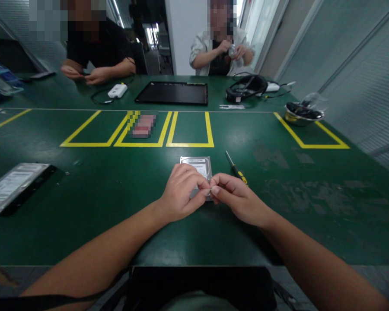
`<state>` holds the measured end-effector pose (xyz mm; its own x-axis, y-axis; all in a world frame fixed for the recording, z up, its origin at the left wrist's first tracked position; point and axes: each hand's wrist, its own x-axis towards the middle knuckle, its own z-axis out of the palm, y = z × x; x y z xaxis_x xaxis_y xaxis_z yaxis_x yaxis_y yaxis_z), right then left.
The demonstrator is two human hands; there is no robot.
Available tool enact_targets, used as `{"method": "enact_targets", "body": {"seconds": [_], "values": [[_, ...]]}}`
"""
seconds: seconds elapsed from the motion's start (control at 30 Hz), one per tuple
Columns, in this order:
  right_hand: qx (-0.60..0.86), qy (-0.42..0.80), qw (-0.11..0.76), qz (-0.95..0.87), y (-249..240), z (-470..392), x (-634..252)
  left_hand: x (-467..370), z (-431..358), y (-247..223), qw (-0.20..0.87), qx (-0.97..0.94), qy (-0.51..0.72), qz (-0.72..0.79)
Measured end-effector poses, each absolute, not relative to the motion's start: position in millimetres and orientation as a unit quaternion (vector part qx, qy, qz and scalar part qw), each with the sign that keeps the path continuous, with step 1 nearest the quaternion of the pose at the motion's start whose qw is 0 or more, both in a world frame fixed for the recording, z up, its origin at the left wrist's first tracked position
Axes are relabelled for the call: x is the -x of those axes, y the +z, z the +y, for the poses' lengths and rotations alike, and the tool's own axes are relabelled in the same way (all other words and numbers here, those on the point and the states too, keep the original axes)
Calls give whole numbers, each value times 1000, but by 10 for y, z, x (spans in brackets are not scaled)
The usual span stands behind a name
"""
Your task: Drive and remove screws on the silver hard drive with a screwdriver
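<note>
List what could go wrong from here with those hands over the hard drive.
The left hand and right hand meet in a pinched grip; anything small between them, too tiny to make out, might drop onto the hard drive.

The screwdriver lies loose just beyond the right hand, so a forward move could knock it.

The hands hide part of the drive, so a bump there might go unnoticed.

Silver drive, yellow-black screwdriver (table green).
</note>
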<state>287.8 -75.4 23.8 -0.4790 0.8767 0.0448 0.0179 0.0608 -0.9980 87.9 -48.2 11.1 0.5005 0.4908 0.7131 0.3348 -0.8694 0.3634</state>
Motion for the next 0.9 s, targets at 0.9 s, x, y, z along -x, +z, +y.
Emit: {"method": "enact_targets", "body": {"seconds": [0.9], "values": [[560, 108, 216, -792, 77, -672, -2946, -992, -297, 311, -65, -983, 72, 156]]}}
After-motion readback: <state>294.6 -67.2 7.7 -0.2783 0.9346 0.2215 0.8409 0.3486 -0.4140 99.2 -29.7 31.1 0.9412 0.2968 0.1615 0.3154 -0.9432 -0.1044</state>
